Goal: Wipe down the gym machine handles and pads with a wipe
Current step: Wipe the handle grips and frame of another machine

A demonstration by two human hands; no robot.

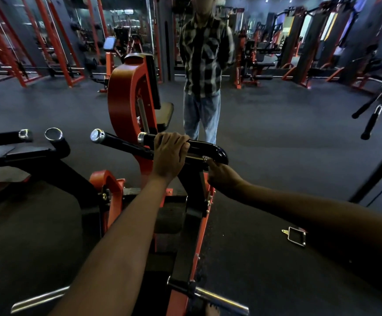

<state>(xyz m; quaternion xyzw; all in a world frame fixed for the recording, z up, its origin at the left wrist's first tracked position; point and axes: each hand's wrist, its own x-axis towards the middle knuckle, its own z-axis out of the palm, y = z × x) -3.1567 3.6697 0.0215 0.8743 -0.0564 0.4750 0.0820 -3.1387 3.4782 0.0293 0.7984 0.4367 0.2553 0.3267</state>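
Gym floor (276, 137): bystander (204, 71) beyond handle (206, 150).

Right hand (222, 176) fingers hidden under handle (199, 150); wipe unseen.

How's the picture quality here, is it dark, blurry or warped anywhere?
Head view: dim overall, the right hand and forearm nearly lost in shadow; left hand on the black handle reads clearly, with glare on the handle's bend; the standing person and far machines are blurred; wide-angle bending at the edges.
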